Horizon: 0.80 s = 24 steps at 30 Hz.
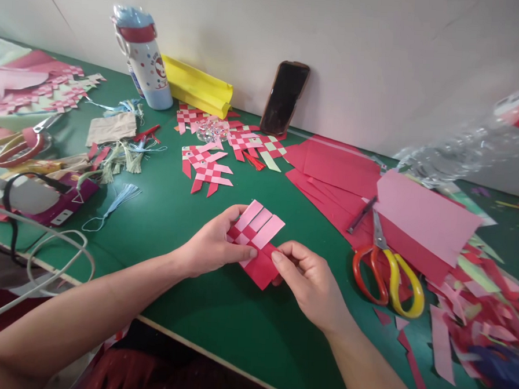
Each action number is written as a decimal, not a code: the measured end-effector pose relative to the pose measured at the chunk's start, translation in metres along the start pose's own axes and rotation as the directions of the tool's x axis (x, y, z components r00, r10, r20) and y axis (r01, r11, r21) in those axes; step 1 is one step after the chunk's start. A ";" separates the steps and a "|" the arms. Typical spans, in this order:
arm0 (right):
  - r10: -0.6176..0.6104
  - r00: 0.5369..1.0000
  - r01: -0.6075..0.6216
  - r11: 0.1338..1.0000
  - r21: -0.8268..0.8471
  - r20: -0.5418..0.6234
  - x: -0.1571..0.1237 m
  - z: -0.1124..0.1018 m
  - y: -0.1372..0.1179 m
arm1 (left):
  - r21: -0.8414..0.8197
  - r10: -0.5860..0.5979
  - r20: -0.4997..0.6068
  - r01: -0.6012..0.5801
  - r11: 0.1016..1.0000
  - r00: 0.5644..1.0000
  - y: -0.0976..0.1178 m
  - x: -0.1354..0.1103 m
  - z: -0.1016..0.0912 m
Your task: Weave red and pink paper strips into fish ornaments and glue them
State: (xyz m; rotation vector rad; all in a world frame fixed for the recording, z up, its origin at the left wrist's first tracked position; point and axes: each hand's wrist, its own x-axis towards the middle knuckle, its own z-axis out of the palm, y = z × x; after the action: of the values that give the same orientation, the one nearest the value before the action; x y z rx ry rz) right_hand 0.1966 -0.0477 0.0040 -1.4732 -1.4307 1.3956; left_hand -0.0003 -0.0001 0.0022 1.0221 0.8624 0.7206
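Both hands hold one piece of woven paper (264,232), made of pink and red strips in a checkered pattern, above the green table. My left hand (217,241) grips its left side, thumb lying across the front. Pink strips with slits between them stick out at the top. At the right, my right hand (309,278) pinches the edge of the red part between thumb and fingers. Behind the hands lie several finished-looking woven paper fish (208,171) in pink and red. Red-and-yellow-handled scissors (381,241) rest to the right of my right hand.
A phone (284,97) leans on the wall beside folded yellow paper (198,87) and a water bottle (142,60). Red sheets (330,169), a pink sheet (428,203) and paper scraps (480,305) cover the right. Tassels (115,204), cables and a purple box (63,199) lie left.
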 end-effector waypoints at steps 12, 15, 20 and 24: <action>-0.007 1.000 0.007 1.000 -0.020 -0.011 -0.001 0.000 0.000 | -0.017 0.013 0.007 -0.013 1.000 1.000 -0.003 -0.001 0.000; -0.005 1.000 0.005 0.999 -0.032 -0.014 -0.001 0.000 -0.001 | -0.021 0.015 0.017 -0.015 1.000 1.000 0.000 -0.002 0.001; -0.007 1.000 0.006 0.999 -0.041 -0.013 0.000 0.001 -0.002 | 0.006 0.063 -0.041 -0.063 0.998 0.997 -0.002 0.000 -0.001; -0.003 1.000 0.003 0.998 -0.062 0.003 -0.002 0.001 -0.002 | 0.054 0.049 -0.090 -0.045 0.998 0.995 -0.005 0.002 -0.003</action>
State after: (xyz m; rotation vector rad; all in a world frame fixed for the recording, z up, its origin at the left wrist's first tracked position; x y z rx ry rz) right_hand 0.1953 -0.0490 0.0063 -1.5080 -1.4890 1.3631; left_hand -0.0013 0.0007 -0.0036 1.0654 0.9426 0.7930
